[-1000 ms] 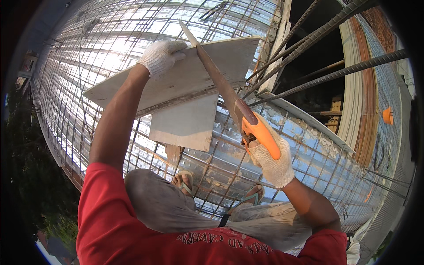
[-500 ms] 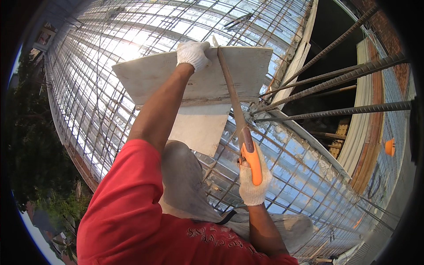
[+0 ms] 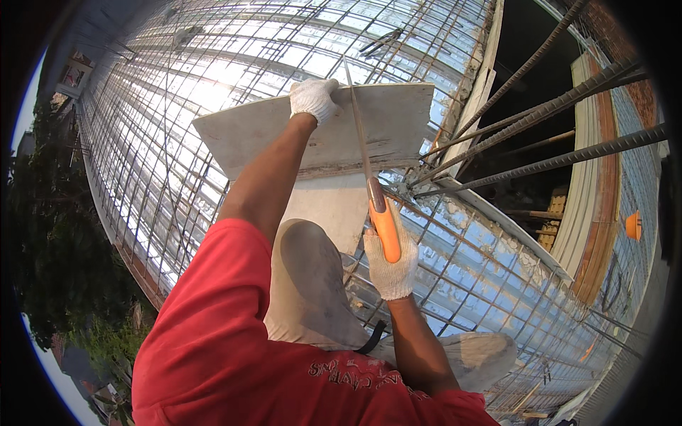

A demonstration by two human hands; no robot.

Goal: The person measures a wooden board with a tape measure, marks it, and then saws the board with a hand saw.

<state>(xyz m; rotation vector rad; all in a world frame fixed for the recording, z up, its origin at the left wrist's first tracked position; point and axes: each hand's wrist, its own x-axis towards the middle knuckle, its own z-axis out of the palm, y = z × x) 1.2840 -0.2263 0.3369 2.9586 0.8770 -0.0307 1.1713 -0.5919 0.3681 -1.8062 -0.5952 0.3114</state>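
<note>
My left hand, in a white knit glove, grips the top edge of a grey board standing tilted across the mesh. My right hand, gloved with bare fingertips, is closed round the orange-and-brown handle of a hand saw. The saw's long blade crosses the board's top edge just right of my left hand, its tip reaching beyond it. Below the board is another pale panel, partly hidden by my knee.
Rebar mesh covers shiny metal decking. At right, thick rebar rods slant across a dark opening edged with planks. An orange container sits far right; a dark tool lies beyond the board; foliage is at left.
My right hand and the saw have moved left and up in the view, the blade turning more upright. The board looks more level. My left hand still holds its edge.
</note>
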